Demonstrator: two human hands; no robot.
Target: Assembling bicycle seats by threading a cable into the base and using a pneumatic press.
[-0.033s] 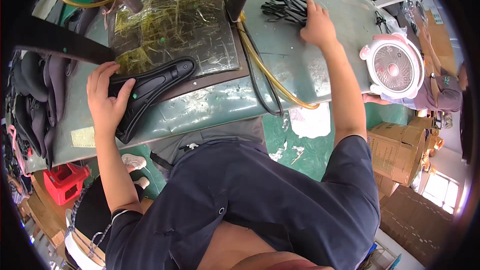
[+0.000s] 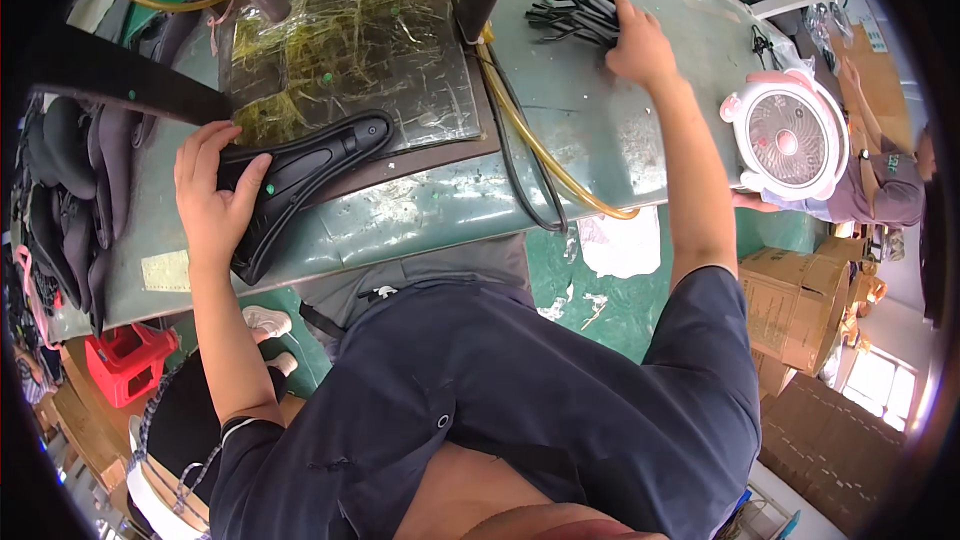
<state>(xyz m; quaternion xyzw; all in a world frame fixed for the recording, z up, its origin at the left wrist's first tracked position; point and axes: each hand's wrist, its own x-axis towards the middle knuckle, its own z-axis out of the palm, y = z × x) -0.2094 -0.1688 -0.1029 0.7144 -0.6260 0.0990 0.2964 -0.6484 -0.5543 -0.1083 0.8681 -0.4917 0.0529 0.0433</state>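
My left hand [image 2: 215,205] grips the wide rear end of a black bicycle saddle [image 2: 310,165]. The saddle lies flat on the green worktable [image 2: 600,140], its narrow nose resting on a scratched yellowish plastic-covered mat [image 2: 350,40]. My right hand [image 2: 640,45] is stretched far out to the right. Its fingers are spread and rest on the edge of a loose pile of thin black strips [image 2: 575,10] at the table's far side. No strip is seen lifted.
A yellow hose [image 2: 540,150] and a black cable loop across the table's middle. A small pink-and-white fan [image 2: 790,140] stands at the right edge. More black saddles [image 2: 70,190] are stacked on the left. Below are a red stool [image 2: 125,360] and cardboard boxes [image 2: 800,310]. Another person [image 2: 885,190] sits to the right.
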